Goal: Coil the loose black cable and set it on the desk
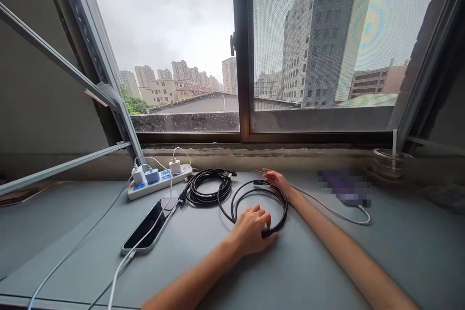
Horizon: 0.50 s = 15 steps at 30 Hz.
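A black cable lies on the grey desk [308, 261] in two coils. My left hand [252, 228] rests on the near edge of the right coil [281, 203], fingers curled over it and pressing it to the desk. My right hand [275, 179] reaches to the far side of that same coil and pinches the cable near its plug end. The left coil [207, 188] lies untouched beside it, joined to the right one by a short run of cable.
A white power strip [160, 179] with several chargers sits at the back left. A phone [150, 225] lies screen up beside it on a white cable. A blurred purple item [345, 186], a white cable and a glass [390, 162] are at the right, under the window.
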{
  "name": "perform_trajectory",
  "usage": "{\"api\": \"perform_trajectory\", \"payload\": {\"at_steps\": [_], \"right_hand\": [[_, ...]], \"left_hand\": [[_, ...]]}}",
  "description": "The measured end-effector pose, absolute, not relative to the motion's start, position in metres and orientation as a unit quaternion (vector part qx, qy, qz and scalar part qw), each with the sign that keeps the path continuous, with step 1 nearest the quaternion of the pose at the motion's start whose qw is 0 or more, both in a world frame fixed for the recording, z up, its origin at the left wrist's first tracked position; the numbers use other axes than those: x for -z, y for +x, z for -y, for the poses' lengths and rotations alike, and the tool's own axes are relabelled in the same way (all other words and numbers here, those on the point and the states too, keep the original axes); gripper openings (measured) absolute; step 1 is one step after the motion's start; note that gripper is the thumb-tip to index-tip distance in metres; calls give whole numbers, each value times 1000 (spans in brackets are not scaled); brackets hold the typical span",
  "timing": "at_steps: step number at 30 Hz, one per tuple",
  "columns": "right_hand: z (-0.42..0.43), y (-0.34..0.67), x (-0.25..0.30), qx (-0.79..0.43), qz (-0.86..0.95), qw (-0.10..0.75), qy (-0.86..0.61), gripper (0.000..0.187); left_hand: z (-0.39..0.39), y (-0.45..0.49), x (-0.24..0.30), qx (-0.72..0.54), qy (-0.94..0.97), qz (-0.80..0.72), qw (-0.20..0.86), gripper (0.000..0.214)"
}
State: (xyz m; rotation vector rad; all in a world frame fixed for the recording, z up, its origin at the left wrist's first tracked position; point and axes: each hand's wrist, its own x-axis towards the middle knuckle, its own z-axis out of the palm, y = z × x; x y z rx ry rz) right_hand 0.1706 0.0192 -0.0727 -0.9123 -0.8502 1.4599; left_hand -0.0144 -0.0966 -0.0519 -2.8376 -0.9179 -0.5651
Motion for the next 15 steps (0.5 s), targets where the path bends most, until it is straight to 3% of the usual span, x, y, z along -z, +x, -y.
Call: {"api": "perform_trajectory", "payload": {"at_steps": [7, 15], "right_hand": [[-22, 169, 78, -605, 397, 565, -397, 24], [-29, 171, 86, -583, 432, 553, -409, 24]], "left_hand": [[104, -11, 50, 97, -928, 353, 75, 13], [110, -13, 52, 106, -942, 296, 119, 37]]}}
